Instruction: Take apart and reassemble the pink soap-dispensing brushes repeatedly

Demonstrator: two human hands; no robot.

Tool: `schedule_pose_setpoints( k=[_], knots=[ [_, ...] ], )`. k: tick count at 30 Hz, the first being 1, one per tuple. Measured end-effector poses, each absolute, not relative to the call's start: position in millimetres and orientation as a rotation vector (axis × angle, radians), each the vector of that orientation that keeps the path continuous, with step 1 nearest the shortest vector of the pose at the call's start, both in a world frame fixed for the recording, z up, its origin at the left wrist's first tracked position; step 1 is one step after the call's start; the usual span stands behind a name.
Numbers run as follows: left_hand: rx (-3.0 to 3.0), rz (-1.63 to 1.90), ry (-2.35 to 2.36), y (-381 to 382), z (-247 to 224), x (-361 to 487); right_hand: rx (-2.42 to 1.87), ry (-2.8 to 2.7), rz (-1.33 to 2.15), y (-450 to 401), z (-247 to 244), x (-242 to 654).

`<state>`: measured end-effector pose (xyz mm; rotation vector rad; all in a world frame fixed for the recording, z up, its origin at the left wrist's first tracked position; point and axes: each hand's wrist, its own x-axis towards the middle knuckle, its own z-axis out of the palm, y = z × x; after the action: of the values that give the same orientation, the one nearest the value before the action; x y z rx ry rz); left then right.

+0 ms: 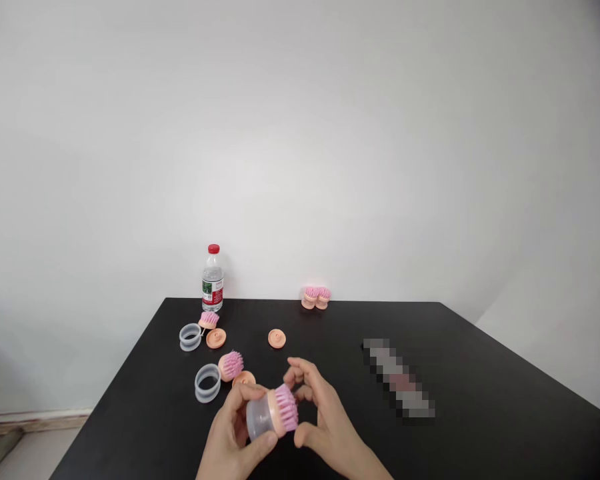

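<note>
Fingers and thumb of my left hand (pixel 233 437) wrap a scrubbing brush (pixel 275 411) with pink bristles, a peach collar and a clear translucent body; it is tilted with the bristles to the right. My right hand (pixel 325 417) is beside the bristles, thumb and fingers apart, holding nothing. Just beyond my left hand lies a peach disc (pixel 244 378), partly hidden by that hand. A pink-bristled brush head (pixel 231 365) rests on its side there, touching or close to a translucent ring (pixel 207 391).
Farther back on the black table (pixel 340 347) are another ring (pixel 190 345), a brush head (pixel 209 320) and peach discs (pixel 216 339). A red-capped water bottle (pixel 213 287) stands near the wall. Two brushes (pixel 316 298) sit at the back edge. A pixelated long object (pixel 399 380) lies right.
</note>
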<state>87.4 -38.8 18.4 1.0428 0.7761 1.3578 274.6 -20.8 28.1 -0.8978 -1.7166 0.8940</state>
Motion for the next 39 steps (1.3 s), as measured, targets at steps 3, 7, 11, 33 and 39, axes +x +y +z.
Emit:
schedule_pose_setpoints(
  k=[3, 7, 11, 33, 39],
  knots=[
    [1.016, 1.382, 0.796, -39, 19, 88, -0.940, -1.803, 0.933, -24, 35, 274],
    [1.026, 1.408, 0.771, -39, 18, 89, -1.016, -1.810, 0.972, -25, 36, 274],
    [1.062, 1.454, 0.771, -39, 17, 92, -0.916, -1.725, 1.002, -23, 34, 272],
    [1.650, 1.533, 1.184, -22, -5, 71, -1.285, -2.024, 0.764, 39, 52, 269],
    [0.989, 1.521, 0.912, -19, -1, 73, -1.469, -2.236, 0.572, 94, 43, 264]
  ],
)
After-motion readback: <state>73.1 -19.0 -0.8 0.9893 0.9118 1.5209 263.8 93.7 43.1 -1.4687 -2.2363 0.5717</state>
